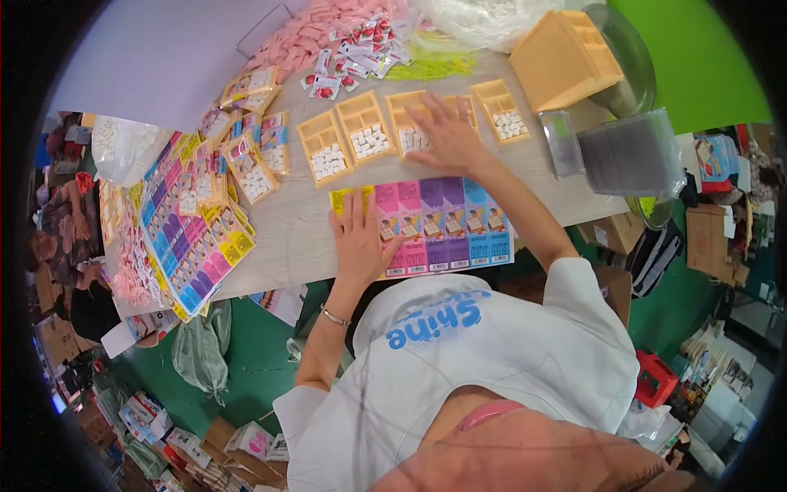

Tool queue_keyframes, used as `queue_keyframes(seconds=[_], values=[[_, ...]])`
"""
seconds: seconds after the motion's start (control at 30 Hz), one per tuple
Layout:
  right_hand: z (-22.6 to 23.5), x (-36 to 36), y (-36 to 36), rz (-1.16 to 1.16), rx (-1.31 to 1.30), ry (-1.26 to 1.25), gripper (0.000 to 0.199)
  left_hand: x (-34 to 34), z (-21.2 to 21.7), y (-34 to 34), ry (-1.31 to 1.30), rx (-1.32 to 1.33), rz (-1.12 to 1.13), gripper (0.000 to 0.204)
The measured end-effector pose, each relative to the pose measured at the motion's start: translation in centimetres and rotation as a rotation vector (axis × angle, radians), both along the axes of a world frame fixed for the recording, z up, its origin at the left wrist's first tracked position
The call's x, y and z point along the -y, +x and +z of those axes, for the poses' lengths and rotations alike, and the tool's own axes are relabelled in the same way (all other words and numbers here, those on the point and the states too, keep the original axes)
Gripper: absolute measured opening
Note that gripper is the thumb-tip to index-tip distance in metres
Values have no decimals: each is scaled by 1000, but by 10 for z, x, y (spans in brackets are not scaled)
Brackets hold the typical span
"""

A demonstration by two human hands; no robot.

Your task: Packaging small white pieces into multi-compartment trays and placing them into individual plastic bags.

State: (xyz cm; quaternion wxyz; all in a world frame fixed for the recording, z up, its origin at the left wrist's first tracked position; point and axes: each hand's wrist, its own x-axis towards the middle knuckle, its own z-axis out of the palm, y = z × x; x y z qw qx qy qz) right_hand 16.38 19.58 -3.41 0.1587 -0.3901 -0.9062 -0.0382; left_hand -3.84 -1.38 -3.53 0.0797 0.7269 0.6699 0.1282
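A glossy sheet of printed cards [455, 252], striped yellow, pink, purple and blue, lies at the table's near edge. My left hand [361, 238] rests flat on its left end, fingers stretched out. Beyond the sheet stands a row of small yellow compartment trays, each with white pellet-like pieces in one section. My right hand [451, 138] spreads its fingers over the middle trays and partly hides them; whether it touches them I cannot tell. Left of it are a leftmost tray [315, 129] and a neighbouring tray [357, 110]. To its right is another tray [489, 94].
Wrapped filled trays [250, 168] pile up at the left, beside more printed sheets [193, 242]. Pink packets [307, 37] and strawberry-printed sachets [365, 51] lie at the back. Stacked yellow trays [561, 61] and clear plastic covers [627, 152] stand at the right.
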Motion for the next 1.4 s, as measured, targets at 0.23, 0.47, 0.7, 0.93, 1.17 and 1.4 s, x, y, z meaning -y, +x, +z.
queue_keyframes(seconds=[0.23,0.47,0.7,0.93,1.17,1.4], values=[[11,-126,18,-149,-147,-182,38,-124,-1,9,156,-71,52,80],[11,-133,-23,-411,59,-344,26,-127,-17,8,104,-58,80,85],[13,-136,16,-406,-180,-249,20,-139,10,15,163,-8,41,77],[30,-116,72,-190,-453,-475,10,-236,42,46,95,533,-46,41],[31,-76,85,45,-816,-1066,16,-249,40,82,-205,1278,-55,21],[40,-38,71,-177,-665,-719,14,-231,32,78,-338,1249,75,19]])
